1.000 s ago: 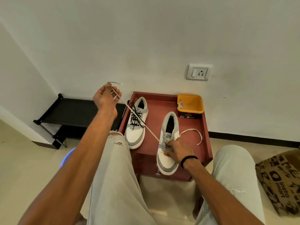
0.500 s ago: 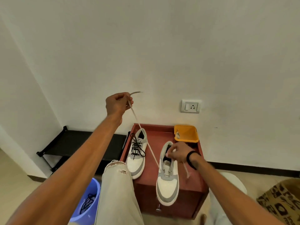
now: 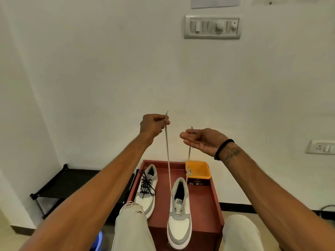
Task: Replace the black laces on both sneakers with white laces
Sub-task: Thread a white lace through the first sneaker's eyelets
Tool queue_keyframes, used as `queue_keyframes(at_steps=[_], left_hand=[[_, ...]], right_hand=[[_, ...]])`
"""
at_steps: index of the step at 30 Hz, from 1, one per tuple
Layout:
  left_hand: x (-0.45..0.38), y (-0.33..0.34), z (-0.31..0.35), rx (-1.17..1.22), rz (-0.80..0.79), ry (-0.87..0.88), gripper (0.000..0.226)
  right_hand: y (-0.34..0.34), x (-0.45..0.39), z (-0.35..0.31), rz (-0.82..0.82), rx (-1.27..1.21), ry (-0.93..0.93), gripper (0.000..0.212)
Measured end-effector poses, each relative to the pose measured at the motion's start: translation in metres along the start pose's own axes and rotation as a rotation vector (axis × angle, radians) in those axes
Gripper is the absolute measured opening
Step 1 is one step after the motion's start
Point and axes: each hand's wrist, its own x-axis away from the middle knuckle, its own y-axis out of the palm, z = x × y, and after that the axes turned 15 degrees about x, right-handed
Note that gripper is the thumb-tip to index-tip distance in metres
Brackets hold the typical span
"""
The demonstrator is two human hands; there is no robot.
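Left hand [image 3: 154,125]: fingers curled, pinching one end of white lace [image 3: 167,151].
Right hand [image 3: 203,140]: thumb and fingers pinching the other end.
Right sneaker [image 3: 179,214]: on red table [image 3: 215,201].

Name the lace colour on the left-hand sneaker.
Black laces on the left-hand sneaker, clearest in the head view.

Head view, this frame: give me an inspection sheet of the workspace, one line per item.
Surface: red stand with a raised rim, both sneakers on it.
Job's things: right sneaker has a white lace through its lowest eyelets, both ends pulled up; left sneaker still has black laces.
Clutter: yellow tub at the stand's back right corner.
Grippers: left hand grips one lace end; right hand pinches the other.
Cables: nothing seen.
Surroundings: white wall, switch panel, black rack left of the stand.
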Motion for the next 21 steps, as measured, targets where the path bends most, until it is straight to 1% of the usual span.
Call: queue_keyframes(at_steps=[3,8,11,14,17,19,21], left_hand=[[0.007,0.01,0.006,-0.096,-0.079,0.058,0.013],[0.013,0.021,0.008,-0.175,-0.123,0.105,0.022],[0.01,0.023,0.009,-0.22,-0.159,0.12,0.023],[0.012,0.025,0.011,-0.258,-0.237,0.135,0.024],[0.019,0.029,0.005,-0.214,-0.334,0.04,0.028],[0.025,0.032,-0.005,-0.169,-0.387,-0.027,0.028],[0.03,0.036,-0.015,-0.141,-0.414,-0.045,0.027]], right_hand=[[0.005,0.002,0.004,0.104,0.198,-0.138,0.027],[0.008,-0.004,0.007,0.383,0.732,-0.326,0.02],[0.008,-0.011,0.001,0.477,0.955,-0.437,0.019],[0.009,-0.011,-0.012,0.506,1.053,-0.475,0.028],[0.008,-0.012,-0.018,0.527,1.075,-0.516,0.034],[0.007,-0.012,-0.017,0.487,1.071,-0.526,0.036],[0.004,-0.012,-0.014,0.447,1.067,-0.525,0.035]])
